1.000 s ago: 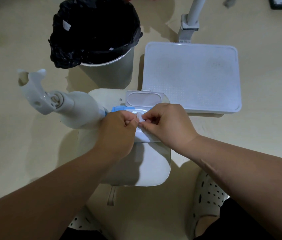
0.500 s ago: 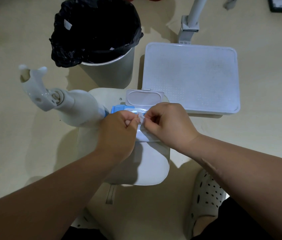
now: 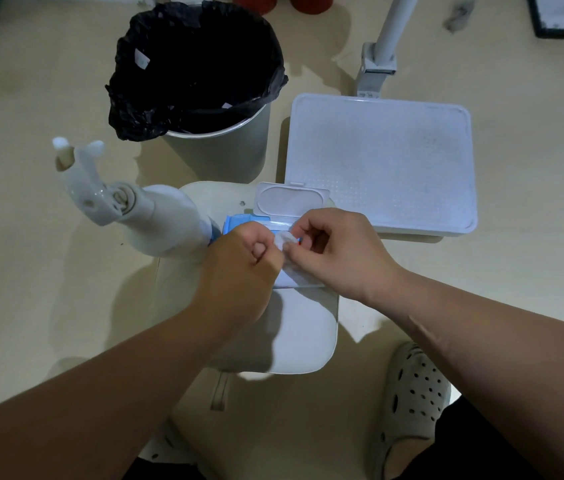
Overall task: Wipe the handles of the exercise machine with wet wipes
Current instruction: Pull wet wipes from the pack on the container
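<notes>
floor: pale beige floor (image 3: 31,306), dim light
wipe: white wet wipe (image 3: 286,241), frame centre, at the pack's opening
pack: blue wipes pack (image 3: 235,223) flat on the white machine body (image 3: 304,334); long axis left-right across frame; lid (image 3: 291,199) flipped up toward frame top
left hand (image 3: 239,271): fingers curled, pinching the wipe's left side
right hand (image 3: 339,254): thumb and forefinger pinching its right side
step: likely freeing one sheet; best to pull slowly so that one sheet comes away and the pack stays put
handle: white forked handle (image 3: 100,195), left of centre, points upper left, not yet wiped
around: black-lined bin (image 3: 197,64) top centre; white platform (image 3: 377,161) right
</notes>
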The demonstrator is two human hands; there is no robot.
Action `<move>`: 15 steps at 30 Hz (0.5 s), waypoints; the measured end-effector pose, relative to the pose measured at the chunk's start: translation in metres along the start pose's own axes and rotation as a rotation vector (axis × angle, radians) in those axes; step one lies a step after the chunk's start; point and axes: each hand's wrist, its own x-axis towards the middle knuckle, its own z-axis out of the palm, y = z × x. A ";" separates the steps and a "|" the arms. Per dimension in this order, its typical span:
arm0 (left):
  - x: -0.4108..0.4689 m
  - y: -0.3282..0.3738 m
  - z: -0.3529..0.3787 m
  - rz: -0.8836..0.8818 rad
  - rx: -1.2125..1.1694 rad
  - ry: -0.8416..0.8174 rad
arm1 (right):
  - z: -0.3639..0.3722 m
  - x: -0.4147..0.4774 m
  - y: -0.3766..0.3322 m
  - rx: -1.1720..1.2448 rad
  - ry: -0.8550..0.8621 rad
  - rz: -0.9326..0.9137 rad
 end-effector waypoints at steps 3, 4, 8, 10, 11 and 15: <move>-0.002 0.001 -0.002 0.003 -0.039 -0.025 | 0.002 0.002 0.001 0.017 0.039 -0.009; -0.003 0.001 -0.002 -0.003 -0.046 -0.026 | 0.001 0.003 0.002 0.043 0.042 0.014; -0.002 -0.002 -0.002 -0.034 -0.103 -0.018 | -0.004 0.002 0.005 0.258 -0.003 0.143; -0.003 0.001 -0.002 -0.034 -0.171 -0.013 | -0.007 0.000 0.006 0.341 -0.019 0.175; -0.004 0.003 -0.002 -0.019 -0.192 -0.004 | -0.008 -0.001 0.007 0.332 -0.029 0.164; -0.010 0.004 -0.002 0.061 -0.242 0.006 | -0.003 -0.004 0.006 0.001 -0.044 -0.008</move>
